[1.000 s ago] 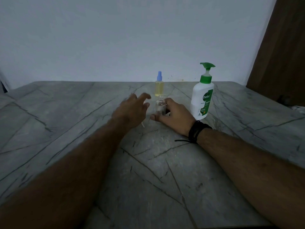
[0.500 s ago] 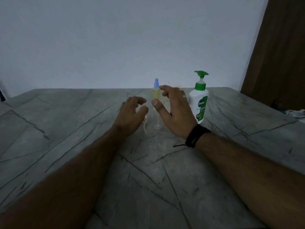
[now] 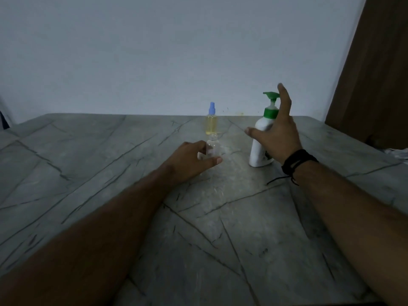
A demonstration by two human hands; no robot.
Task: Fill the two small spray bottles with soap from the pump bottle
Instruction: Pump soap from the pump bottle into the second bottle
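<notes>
Head view, looking forward and down over a grey marble-patterned worktop (image 3: 110,173) with dark veins, which fills the lower two thirds of the scene. Behind it rises a plain pale wall (image 3: 176,51), and a brown door or panel (image 3: 379,74) stands at the far right edge.

Two bare forearms reach in from the bottom corners toward the middle of the worktop. The right wrist wears a black wristband (image 3: 298,162) with a loose cord end hanging from it.

A white pump bottle (image 3: 259,142) with a green collar and green pump head stands upright right of centre. The right hand (image 3: 276,133) is spread open in front of it, fingers straight and pointing up beside the pump head, thumb stretched out to the left across the bottle's shoulder; whether the palm touches the bottle cannot be told.

The left hand (image 3: 189,160) rests low on the worktop near the centre, its fingers and thumb curled round the base of a small clear spray bottle (image 3: 213,146), which stands upright without a cap and looks empty.

Just behind that one stands a second small spray bottle (image 3: 211,122), upright, holding yellowish liquid and topped with a blue spray cap.
</notes>
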